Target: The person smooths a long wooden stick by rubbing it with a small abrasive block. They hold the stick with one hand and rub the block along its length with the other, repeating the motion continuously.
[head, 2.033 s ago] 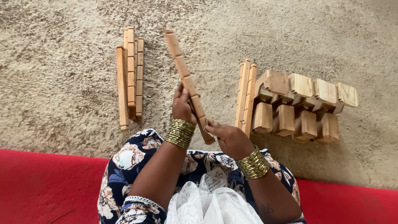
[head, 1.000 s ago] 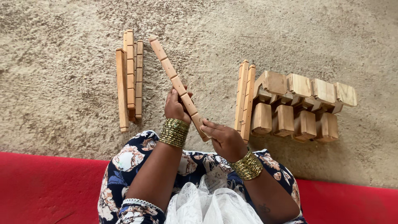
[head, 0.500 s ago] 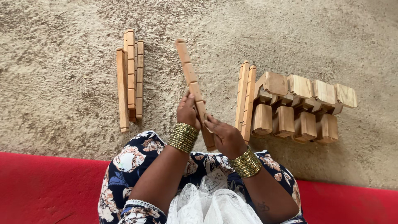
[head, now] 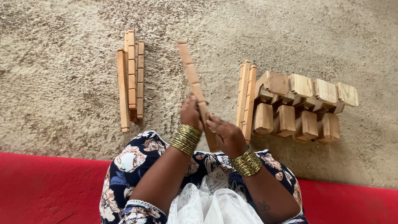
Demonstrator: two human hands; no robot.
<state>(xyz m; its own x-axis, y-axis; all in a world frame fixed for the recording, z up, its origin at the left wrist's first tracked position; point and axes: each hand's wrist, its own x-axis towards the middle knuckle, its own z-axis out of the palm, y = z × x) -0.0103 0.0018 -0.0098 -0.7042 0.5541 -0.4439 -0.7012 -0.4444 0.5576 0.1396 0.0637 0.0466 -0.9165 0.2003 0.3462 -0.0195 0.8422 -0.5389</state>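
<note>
Nearest you, your lap in the floral dress (head: 137, 166) sits over a red mat (head: 49, 186). Just beyond it your left hand (head: 191, 114) and right hand (head: 226, 135) are both closed around the near end of a long notched wooden stick (head: 192, 79). The left fingers wrap it from the side, and the right hand grips just below, close to its lower tip. The stick rises from your hands and leans slightly left, its far end free above the ground.

It looks stiff and light, dry bare wood that should not slip. The notches likely give your fingers purchase. Held only at one end, it will probably swing easily, so a grip nearer the middle would steady it.

To the left, well apart, lies a bundle of similar sticks (head: 132, 79), side by side. To the right two more sticks (head: 246, 97) lie beside a cluster of chunky wooden blocks (head: 304, 105), touching it or nearly so.

All of this rests on rough sandy ground (head: 62, 54), gritty and uneven. No walls show.
</note>
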